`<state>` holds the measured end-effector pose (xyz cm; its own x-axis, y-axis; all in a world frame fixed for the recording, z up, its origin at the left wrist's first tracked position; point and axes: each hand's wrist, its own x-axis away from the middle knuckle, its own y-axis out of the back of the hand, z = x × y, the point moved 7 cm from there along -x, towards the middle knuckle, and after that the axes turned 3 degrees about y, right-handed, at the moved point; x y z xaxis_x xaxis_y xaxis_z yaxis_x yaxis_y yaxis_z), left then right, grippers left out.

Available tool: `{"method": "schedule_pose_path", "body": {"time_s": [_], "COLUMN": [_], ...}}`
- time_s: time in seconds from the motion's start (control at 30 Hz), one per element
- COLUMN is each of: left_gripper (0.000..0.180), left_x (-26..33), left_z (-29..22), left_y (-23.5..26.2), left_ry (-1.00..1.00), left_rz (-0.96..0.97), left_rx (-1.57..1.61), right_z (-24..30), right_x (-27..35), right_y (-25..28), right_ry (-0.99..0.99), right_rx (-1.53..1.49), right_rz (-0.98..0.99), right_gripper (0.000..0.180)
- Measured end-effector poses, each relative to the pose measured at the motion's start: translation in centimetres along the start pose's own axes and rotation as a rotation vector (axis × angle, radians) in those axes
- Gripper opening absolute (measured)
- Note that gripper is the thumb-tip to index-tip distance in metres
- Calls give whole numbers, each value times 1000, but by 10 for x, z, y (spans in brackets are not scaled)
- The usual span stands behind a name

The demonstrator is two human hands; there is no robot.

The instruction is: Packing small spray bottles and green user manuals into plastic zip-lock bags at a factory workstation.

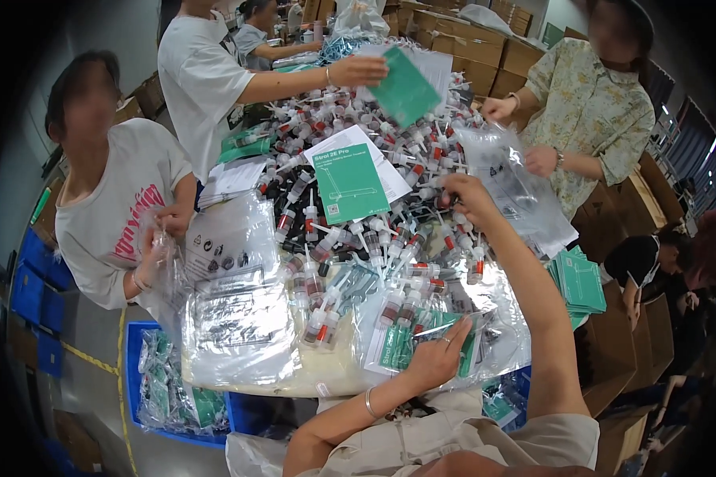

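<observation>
My left hand, with a bracelet on its wrist, is closed on a clear plastic bag at the table's near edge. A green booklet shows through the plastic, with small bottles lying against it. Farther out, my right hand is over the right part of a heap of small bottles. Its fingers are curled inward; what they hold, if anything, is hidden. The bottles have white nozzle tips and red or dark contents. On the heap lies another green booklet over white printed sheets.
Clear bags lie in stacks at the left and right. Green booklets are piled at the right edge. A blue bin with filled bags stands on the floor. Co-workers surround the table; one hand holds a green booklet.
</observation>
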<state>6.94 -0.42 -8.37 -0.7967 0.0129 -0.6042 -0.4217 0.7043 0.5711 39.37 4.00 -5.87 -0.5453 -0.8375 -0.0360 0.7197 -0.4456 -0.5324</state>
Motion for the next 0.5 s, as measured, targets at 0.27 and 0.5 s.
{"method": "schedule_pose_path", "body": {"time_s": [0.27,0.5], "left_gripper": [64,65], "left_x": [3,1], "left_z": [4,3], "left_y": [4,2], "left_ry": [35,24], "left_rz": [57,25], "left_rx": [-32,-22], "right_z": [-41,-2], "right_x": [-6,-8], "right_y": [-46,-26], "right_ry": [-252,-122], "right_rx": [1981,1942], "right_rz": [255,-128], "right_gripper": [18,19]}}
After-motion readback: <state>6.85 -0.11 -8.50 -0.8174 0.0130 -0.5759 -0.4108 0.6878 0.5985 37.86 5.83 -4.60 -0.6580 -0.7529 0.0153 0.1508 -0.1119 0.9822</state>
